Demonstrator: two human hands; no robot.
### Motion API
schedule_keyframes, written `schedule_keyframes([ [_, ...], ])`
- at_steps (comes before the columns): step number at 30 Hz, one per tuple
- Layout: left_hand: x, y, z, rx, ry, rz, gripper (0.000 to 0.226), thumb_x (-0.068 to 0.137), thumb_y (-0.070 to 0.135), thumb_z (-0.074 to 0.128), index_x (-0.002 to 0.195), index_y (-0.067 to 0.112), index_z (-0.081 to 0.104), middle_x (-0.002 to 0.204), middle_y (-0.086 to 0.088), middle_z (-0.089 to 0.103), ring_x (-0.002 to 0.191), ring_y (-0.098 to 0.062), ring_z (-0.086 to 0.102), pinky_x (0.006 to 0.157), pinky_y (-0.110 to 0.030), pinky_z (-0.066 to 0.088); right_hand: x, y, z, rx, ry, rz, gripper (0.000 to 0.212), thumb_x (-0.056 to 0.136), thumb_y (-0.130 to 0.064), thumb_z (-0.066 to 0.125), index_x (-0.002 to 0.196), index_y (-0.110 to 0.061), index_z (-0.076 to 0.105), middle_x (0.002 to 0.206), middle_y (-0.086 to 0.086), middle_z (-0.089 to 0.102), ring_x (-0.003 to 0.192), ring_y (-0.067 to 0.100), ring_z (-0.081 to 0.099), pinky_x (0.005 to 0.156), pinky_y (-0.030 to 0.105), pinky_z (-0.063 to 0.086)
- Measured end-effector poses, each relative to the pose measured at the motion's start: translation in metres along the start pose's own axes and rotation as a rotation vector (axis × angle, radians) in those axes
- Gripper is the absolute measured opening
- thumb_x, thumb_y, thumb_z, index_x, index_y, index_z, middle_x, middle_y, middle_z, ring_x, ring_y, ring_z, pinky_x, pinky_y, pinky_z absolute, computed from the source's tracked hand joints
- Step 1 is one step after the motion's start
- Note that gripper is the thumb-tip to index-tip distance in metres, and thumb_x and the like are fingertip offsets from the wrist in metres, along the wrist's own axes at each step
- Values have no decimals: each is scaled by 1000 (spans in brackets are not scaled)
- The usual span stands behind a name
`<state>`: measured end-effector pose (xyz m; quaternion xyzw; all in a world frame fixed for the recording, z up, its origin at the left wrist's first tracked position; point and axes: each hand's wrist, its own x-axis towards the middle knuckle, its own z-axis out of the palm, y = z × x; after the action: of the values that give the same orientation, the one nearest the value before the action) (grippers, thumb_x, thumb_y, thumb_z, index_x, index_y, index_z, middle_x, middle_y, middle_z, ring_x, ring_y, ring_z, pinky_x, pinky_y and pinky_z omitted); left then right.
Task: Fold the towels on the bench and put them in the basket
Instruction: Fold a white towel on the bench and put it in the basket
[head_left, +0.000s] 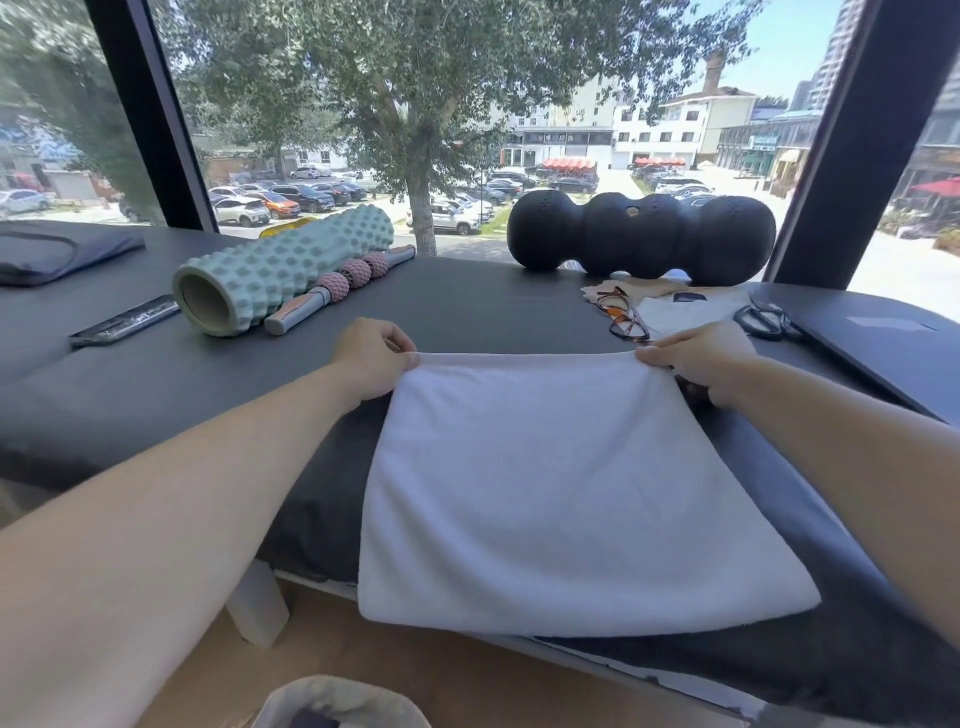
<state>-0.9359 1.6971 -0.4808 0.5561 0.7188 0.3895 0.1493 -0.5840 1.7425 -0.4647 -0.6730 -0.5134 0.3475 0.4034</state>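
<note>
**Inspector:** State the position of the towel.

**Me:** The white towel (571, 488) lies flat on the dark padded surface (156, 405), its near edge hanging slightly over the front rim. It shows as a single smooth panel, wider toward me.

**Inspector:** And your hands?

**Me:** My left hand (371, 361) pinches the far left corner, fingers curled onto the cloth. My right hand (701, 364) pinches the far right corner likewise. The far edge runs taut between them.

**Inspector:** The basket?

**Me:** A pale fabric basket (337, 699) sits on the floor below the surface, near my left forearm, only its rim in view.

**Inspector:** Other items on the surface?

**Me:** A mint foam roller (280, 265) with a pink massage stick (337, 286) just beside it, a black lobed roller (641, 236) by the window, spectacles (623, 314) beyond the towel, and black scissors (763, 322) near my right hand.
</note>
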Motion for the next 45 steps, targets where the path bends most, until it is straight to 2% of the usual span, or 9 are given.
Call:
schedule_keyframes([
  [6,11,-12,20,-63,100,-1,20,82,17,80,69,26,68,77,4,68,82,-21,66,73,-29,48,8,1,7,-31,21,14,34,78,-22,84,106,-3,75,76,6,66,59,20,57,60,33,56],
  [9,15,-7,24,94,105,37,17,87,17,74,74,27,68,85,3,70,90,-22,66,75,-29,47,16,9,10,-155,56,-78,19,81,-31,81,89,-15,77,96,5,75,80,18,64,85,38,57],
  [15,-15,29,16,416,7,231,36,99,20,54,135,17,57,138,-5,56,130,-28,46,104,-42,42,28,5,16,-534,111,-71,40,75,-57,63,98,-26,72,99,0,70,92,26,64,86,37,51],
  [19,-79,61,15,273,-88,263,35,104,36,44,134,23,56,144,6,51,135,-19,43,107,-38,38,-12,-15,28,-810,270,-382,22,91,-17,50,102,-23,68,111,2,62,100,33,60,73,34,40],
  [22,-124,60,22,272,-221,216,45,105,45,37,146,27,47,156,10,39,144,-14,32,115,-35,28,-78,-24,43,-797,42,-630,24,95,-11,42,89,-23,63,114,2,58,106,35,54,75,37,43],
  [27,-146,26,32,594,-358,269,73,100,65,16,162,28,7,169,9,-3,155,-10,-6,125,-40,-4,-148,23,48,-965,-417,-682,62,103,-57,16,159,-32,15,167,-11,7,154,12,2,125,37,5],
  [36,-149,-17,-2,626,-280,329,84,93,73,8,162,24,7,169,5,-2,155,-9,-7,125,-41,-8,-126,51,-8,-1042,-242,-346,68,103,-55,11,160,-18,5,168,-2,-1,154,14,-3,125,43,0],
  [40,-172,-9,-6,490,-71,661,78,96,69,13,158,23,28,167,4,18,155,-9,3,126,-35,-4,-162,41,-12,-1025,-4,-608,64,102,-55,10,160,-28,15,167,-7,-1,154,12,-10,125,38,-4],
  [45,-202,-11,32,580,-161,924,79,98,69,30,161,23,17,168,5,15,156,-15,7,126,-43,8,-207,55,18,-1078,-356,-894,79,92,-77,10,159,-36,-4,165,-15,-10,151,4,-16,124,32,-6],
])
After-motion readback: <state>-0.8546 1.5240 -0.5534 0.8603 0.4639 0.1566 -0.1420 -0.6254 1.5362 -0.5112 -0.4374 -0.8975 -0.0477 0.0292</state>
